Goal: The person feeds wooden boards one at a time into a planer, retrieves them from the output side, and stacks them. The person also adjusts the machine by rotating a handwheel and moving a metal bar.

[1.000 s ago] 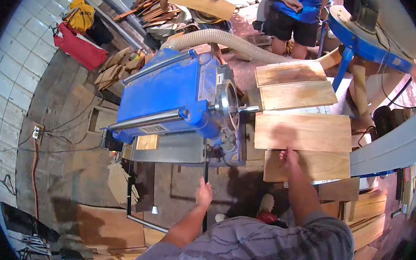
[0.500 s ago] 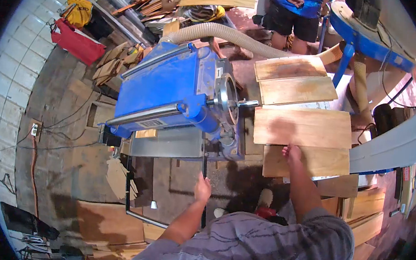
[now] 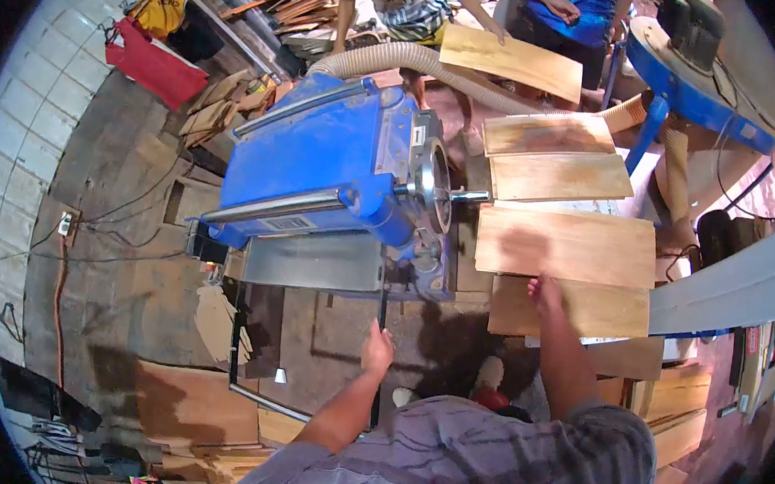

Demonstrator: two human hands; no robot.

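Note:
My left hand (image 3: 378,349) is closed around the black side bar (image 3: 382,310) of the metal frame in front of the blue planer machine (image 3: 308,158). Over the boards on the right, my right hand (image 3: 545,292) has its fingers curled together, at the seam between a wide light board (image 3: 565,247) and the lower board (image 3: 600,312). Whether anything is between those fingers is too small to tell. Two more boards (image 3: 561,176) lie behind these. The planer's metal bed (image 3: 313,262) shows no board on it.
Across the planer, a person in a yellow top holds a board (image 3: 511,62); another person in blue (image 3: 569,15) stands beside them. A ribbed hose (image 3: 393,58) runs behind the planer. Stacked wood (image 3: 680,401) lies at the lower right, a plywood sheet (image 3: 193,404) at the lower left.
The other person's board has moved right, and that person shows more fully. The small piece of wood at the planer's bed is out of sight. My hands have hardly moved.

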